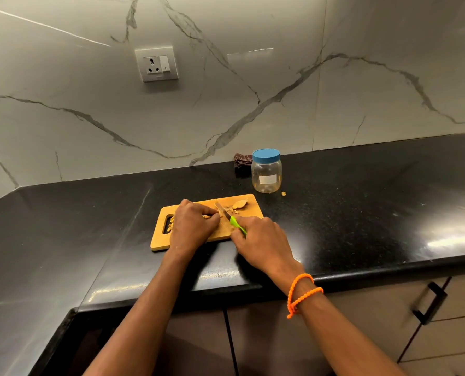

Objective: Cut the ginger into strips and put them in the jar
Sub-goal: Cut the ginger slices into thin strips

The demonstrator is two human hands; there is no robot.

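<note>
Black desk [361, 213], marble backsplash. My left hand [192, 223] pins ginger [207, 216] on the cutting board [249, 211]; right hand [261, 240] grips the green-handled knife [230, 217]. Jar [266, 173] behind, lid apparently still on. Risk: fingertips touching blade, a slip nicks them.

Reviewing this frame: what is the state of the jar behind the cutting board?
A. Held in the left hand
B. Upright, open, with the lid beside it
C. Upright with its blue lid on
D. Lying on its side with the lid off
C. The clear jar stands upright on the black counter beyond the cutting board, its blue lid still on top, and neither hand touches it.
</note>
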